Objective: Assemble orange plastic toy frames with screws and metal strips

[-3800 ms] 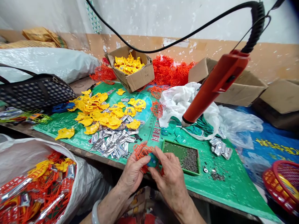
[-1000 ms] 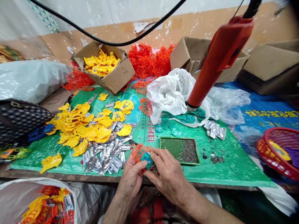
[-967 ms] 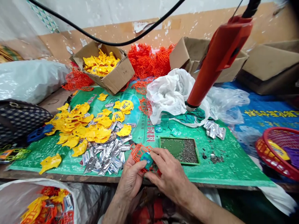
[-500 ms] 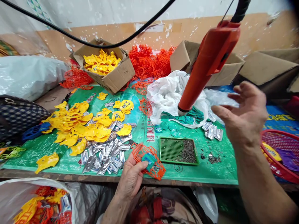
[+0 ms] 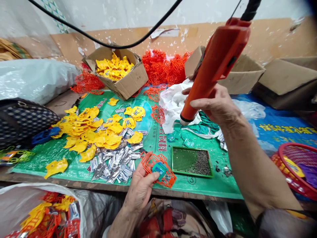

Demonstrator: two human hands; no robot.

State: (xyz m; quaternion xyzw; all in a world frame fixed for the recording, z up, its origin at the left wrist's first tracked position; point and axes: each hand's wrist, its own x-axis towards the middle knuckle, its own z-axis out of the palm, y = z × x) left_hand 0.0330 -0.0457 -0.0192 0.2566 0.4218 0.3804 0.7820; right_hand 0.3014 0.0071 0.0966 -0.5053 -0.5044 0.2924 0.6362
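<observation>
My left hand (image 5: 141, 188) pinches an orange openwork plastic frame (image 5: 170, 180) near the table's front edge, its thumb on a teal plastic piece (image 5: 160, 168) lying on the frame. My right hand (image 5: 223, 104) is wrapped round the lower body of a red hanging electric screwdriver (image 5: 214, 59), thumb in front and fingertips showing behind. The screwdriver's tip points down and left above the table; its bit cannot be made out. Just right of the frame sits a green tray (image 5: 182, 158) with small dark screws heaped at its right side.
Yellow plastic pieces (image 5: 86, 129) and silvery metal parts (image 5: 116, 163) are piled at left. Behind them stands a cardboard box (image 5: 131, 81) of yellow pieces. A white sack (image 5: 89, 205) of parts is at lower left, a red basket (image 5: 282, 158) at right. A black cable (image 5: 138, 41) hangs overhead.
My right hand has let go of the frame, reached up right with fingers spread, and closed round the screwdriver, which has shifted left. My left hand still holds the frame and teal piece.
</observation>
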